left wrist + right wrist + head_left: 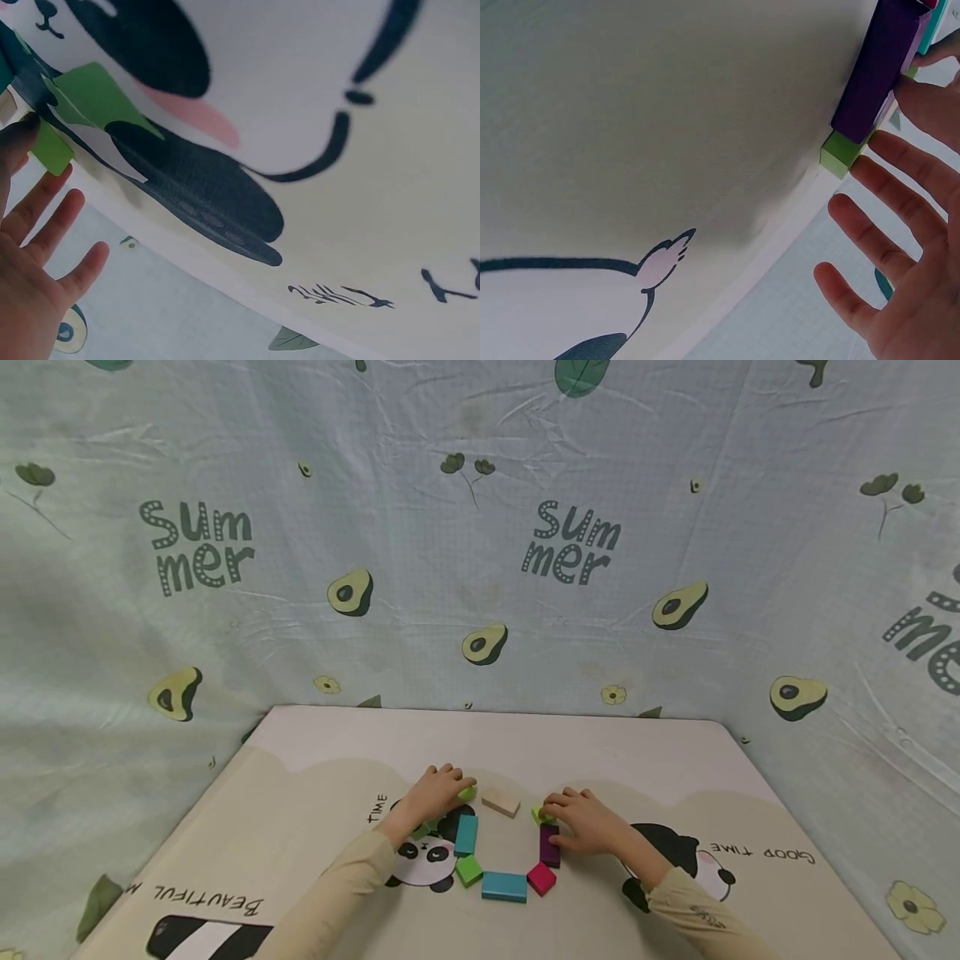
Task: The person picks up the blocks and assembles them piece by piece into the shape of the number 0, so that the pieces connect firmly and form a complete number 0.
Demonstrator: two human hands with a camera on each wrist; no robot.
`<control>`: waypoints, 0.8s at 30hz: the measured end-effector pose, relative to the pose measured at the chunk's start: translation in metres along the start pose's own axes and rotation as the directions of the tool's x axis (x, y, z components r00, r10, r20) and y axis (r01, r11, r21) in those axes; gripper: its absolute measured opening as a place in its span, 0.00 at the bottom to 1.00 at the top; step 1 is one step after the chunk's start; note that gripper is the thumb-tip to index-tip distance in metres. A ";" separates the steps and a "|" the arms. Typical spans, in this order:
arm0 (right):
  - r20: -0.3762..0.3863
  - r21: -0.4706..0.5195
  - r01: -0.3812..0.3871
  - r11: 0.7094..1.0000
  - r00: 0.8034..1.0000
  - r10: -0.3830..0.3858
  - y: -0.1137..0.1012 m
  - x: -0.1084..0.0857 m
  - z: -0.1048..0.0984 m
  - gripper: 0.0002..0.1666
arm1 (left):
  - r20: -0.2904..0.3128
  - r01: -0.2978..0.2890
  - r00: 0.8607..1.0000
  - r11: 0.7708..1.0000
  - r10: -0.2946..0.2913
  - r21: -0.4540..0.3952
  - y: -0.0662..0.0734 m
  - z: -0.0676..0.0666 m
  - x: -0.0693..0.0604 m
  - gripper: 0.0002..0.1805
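Observation:
Near the far left of a ring of toy blocks, my left hand [438,795] pinches a light green block [52,148] between thumb and fingers. My right hand [587,818] is at the ring's right side, its fingertips touching another light green block [840,152]. That block meets the end of a purple block [550,846], with the right thumb beside it. Between the hands lies a plain wooden block [501,802]. A blue block [466,835], a green block [468,870], another blue block [504,887] and a red block [542,878] form the left and near sides.
The blocks lie on a cream table cover [315,793] printed with pandas and lettering. Behind the table's far edge hangs a pale curtain [420,527] with avocado prints. A printed panda face [424,860] shows under the left forearm.

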State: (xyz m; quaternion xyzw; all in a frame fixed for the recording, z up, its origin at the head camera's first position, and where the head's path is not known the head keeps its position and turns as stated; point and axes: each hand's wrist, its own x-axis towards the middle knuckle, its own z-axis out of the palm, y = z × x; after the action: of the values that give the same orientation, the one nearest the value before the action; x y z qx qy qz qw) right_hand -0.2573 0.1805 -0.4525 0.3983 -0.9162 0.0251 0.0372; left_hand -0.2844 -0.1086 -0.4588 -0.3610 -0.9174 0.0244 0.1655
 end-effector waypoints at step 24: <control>0.008 0.005 -0.005 1.000 1.000 0.005 0.000 0.000 0.000 0.20 | 0.008 -0.058 0.998 0.997 0.058 -0.051 0.008 -0.001 0.001 0.15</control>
State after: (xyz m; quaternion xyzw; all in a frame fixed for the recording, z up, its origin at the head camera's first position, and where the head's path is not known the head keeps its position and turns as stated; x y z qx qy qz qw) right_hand -0.2573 0.1800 -0.4524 0.3961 -0.9173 0.0261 0.0326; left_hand -0.2797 -0.1025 -0.4585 -0.3914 -0.9076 0.0077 0.1514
